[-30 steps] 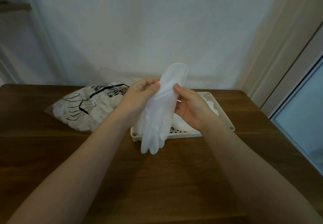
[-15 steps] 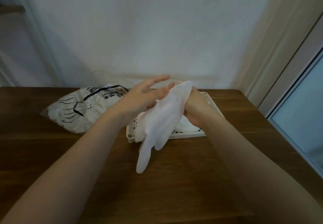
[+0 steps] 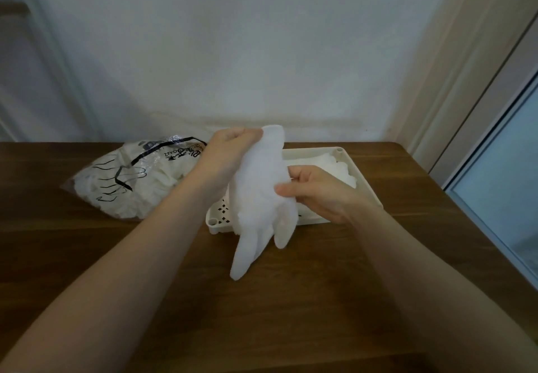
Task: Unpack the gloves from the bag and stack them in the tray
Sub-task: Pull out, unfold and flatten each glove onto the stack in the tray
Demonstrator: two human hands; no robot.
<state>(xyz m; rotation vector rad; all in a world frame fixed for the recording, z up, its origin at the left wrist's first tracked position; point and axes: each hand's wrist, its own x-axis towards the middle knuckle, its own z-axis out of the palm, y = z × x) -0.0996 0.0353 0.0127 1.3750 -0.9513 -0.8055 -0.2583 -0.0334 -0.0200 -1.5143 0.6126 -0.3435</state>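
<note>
A thin white glove (image 3: pixel 257 195) hangs in the air above the near edge of the cream tray (image 3: pixel 367 181), its fingers pointing down toward the table. My left hand (image 3: pixel 230 146) grips the glove's cuff at the top. My right hand (image 3: pixel 316 190) pinches the glove's right edge at mid-height. A few white gloves (image 3: pixel 334 165) lie in the tray's far right part. The clear plastic bag (image 3: pixel 131 180) with black printing lies to the left of the tray, full of white gloves.
Bag and tray rest on a brown wooden table (image 3: pixel 291 299) pushed against a white wall. The table's right edge runs along a glass door (image 3: pixel 500 197). The tray's perforated floor (image 3: pixel 222 209) shows at its near left corner.
My left hand went from flat against the glove to gripping its cuff. My right hand came out from behind the glove and now pinches its right edge. The glove hangs straighter.
</note>
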